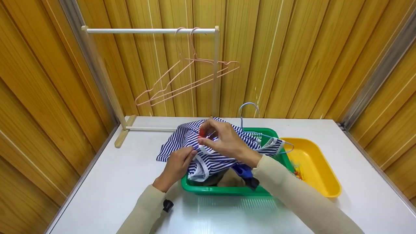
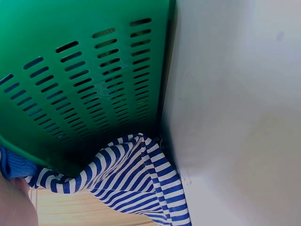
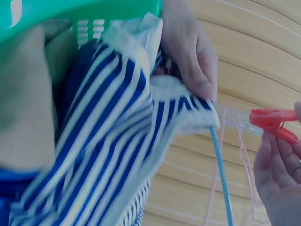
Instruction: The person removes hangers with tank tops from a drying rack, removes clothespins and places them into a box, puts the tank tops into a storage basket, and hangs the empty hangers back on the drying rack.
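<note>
My right hand [image 1: 225, 140] pinches a small red clothespin [image 3: 273, 123] between thumb and fingers, just above a blue-and-white striped garment [image 1: 185, 136]. Near the garment's white-trimmed edge, my left hand [image 1: 177, 164] grips the cloth, thumb on top in the right wrist view. A blue hanger [image 1: 241, 113] runs through the garment; its hook stands up behind and one end sticks out at the right. Under the garment is a green basket [image 1: 227, 191] holding other clothes, with a dark blue piece [image 1: 242, 170] showing. The left fingertips are largely hidden by cloth.
A yellow tray [image 1: 320, 162] with small colourful pieces [image 1: 298, 172] stands right of the basket. At the back left, a wooden rack with a white rod [image 1: 136, 31] carries pink hangers [image 1: 175, 78]. Wood-patterned walls [image 1: 292, 58] enclose the white table [image 1: 97, 182].
</note>
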`<state>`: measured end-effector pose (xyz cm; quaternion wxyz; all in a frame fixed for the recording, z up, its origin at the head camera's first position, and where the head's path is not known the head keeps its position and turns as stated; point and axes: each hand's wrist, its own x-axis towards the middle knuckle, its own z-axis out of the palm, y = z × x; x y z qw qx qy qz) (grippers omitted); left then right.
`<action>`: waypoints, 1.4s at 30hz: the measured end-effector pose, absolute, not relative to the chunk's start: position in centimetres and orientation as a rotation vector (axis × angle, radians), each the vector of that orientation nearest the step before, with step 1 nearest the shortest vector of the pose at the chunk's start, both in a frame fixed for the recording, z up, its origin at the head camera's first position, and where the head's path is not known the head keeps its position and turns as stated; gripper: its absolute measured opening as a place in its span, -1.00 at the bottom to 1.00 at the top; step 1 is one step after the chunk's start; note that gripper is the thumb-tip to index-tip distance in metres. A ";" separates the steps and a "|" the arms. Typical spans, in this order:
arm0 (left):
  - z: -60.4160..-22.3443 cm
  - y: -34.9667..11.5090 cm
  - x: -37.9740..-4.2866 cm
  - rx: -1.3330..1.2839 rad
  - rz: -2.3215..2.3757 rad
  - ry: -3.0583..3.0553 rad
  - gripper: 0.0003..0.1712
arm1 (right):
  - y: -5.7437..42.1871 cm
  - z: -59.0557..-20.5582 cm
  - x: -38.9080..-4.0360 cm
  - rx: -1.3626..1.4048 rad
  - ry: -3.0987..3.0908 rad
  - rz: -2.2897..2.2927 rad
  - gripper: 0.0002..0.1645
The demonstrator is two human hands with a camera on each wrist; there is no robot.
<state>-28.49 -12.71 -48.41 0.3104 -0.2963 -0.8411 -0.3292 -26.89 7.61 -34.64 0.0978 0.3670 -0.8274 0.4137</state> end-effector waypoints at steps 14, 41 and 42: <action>-48.8 -12.7 -28.7 -0.809 -0.868 -2.172 -0.62 | 17.0 -32.9 -24.1 1.034 -2.272 1.101 -0.63; -48.5 -12.8 -28.5 -0.792 -0.884 -2.232 -0.70 | 34.9 -40.9 -25.7 0.289 -2.751 0.684 -0.43; -48.5 -12.8 -28.6 -0.790 -0.884 -2.235 -0.70 | 35.1 -41.2 -25.7 0.280 -2.783 0.686 -0.43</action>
